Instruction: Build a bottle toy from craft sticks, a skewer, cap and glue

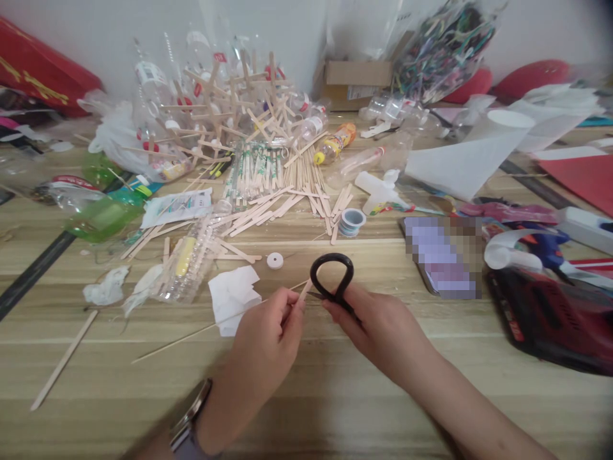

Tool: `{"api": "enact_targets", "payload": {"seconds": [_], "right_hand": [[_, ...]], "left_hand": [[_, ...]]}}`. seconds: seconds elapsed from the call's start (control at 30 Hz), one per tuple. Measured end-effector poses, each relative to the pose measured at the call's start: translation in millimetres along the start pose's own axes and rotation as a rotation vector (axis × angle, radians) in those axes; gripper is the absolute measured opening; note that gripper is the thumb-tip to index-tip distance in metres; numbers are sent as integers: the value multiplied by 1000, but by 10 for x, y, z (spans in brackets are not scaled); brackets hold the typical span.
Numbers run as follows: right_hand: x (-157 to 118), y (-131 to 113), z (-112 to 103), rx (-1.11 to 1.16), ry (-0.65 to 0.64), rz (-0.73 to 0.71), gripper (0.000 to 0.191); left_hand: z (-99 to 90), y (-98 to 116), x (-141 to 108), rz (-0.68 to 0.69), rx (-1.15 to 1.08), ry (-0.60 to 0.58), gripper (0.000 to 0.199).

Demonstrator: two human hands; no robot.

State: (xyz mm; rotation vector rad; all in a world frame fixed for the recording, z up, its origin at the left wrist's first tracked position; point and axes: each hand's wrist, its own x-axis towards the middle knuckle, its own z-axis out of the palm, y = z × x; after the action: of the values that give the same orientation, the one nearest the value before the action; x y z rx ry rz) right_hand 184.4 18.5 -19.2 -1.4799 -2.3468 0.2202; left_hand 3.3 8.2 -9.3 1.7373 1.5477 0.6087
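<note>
My left hand (272,329), with a watch on its wrist, pinches a wooden craft stick (305,289) whose end points up and to the right. My right hand (378,319) grips black-handled scissors (332,259); one handle loop stands up above the fingers. The scissors' blade meets the stick between the two hands, though how far it bites in is hidden. A thin bamboo skewer (172,343) lies slantwise beside and behind my left hand. Under it rests a torn piece of white paper (232,294). At the left another craft stick (64,361) lies on the table.
Behind my hands are a white spool (274,260), a blue-grey spool (352,222) and piled craft sticks (261,214). A plastic bottle (191,255) lies at left. At right are a pixelated phone (443,255), a red-and-black case (555,322) and a blue glue gun (541,246).
</note>
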Motion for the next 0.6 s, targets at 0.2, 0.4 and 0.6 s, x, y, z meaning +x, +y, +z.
{"api": "enact_targets", "payload": {"seconds": [0.2,0.4,0.6], "right_hand": [[-2,3,-7,-29,17,-40,28],[-11,-4,-11,-61,12,-43,26],[-14,1,0,-55,18,-53,31]], "left_hand": [[-1,0,-14,11,25,4,25],[6,0,6,33,49,15,24],[0,-6,10,10,77,9,25]]}}
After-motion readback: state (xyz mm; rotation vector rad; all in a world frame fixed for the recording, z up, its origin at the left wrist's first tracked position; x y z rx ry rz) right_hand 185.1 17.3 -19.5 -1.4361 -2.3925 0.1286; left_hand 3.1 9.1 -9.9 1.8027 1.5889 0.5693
